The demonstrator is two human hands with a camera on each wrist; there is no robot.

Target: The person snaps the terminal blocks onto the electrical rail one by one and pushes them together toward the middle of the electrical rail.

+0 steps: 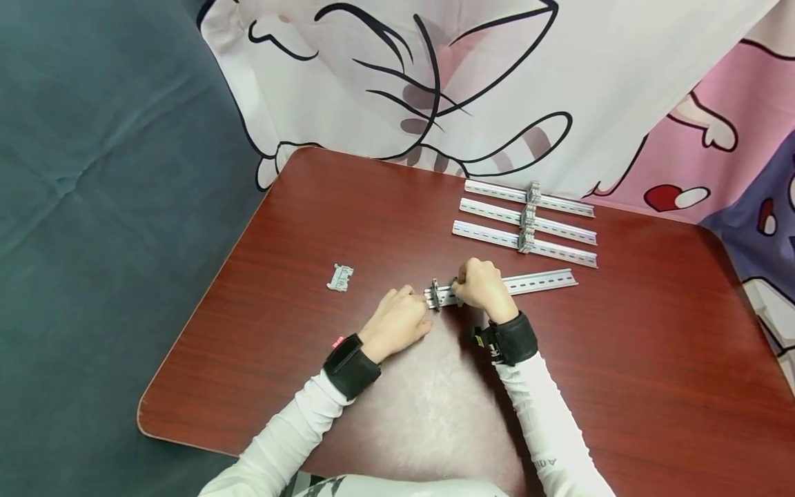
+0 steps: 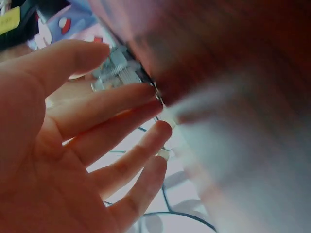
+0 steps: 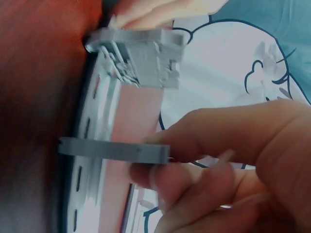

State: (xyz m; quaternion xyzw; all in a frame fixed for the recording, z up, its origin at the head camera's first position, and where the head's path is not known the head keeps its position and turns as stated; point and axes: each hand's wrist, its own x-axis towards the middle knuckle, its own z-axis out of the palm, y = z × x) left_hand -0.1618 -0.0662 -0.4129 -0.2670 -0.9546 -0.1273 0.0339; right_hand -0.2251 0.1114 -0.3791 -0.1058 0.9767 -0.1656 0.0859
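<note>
Hands meet at the near end of a slotted silver metal rail [image 1: 528,283] lying on a dark red wooden table [image 1: 652,359]. Only the right wrist view shows the right hand [image 1: 481,284] pinching a thin flat grey plastic clip [image 3: 114,149] between thumb and fingers, set across the rail below a chunkier grey terminal block [image 3: 141,58]. From overhead, the left hand [image 1: 397,319] rests beside the block, fingers nearly straight, fingertips touching it. Three more rails with blocks [image 1: 528,221] lie beyond; a loose grey clip [image 1: 340,277] sits left.
</note>
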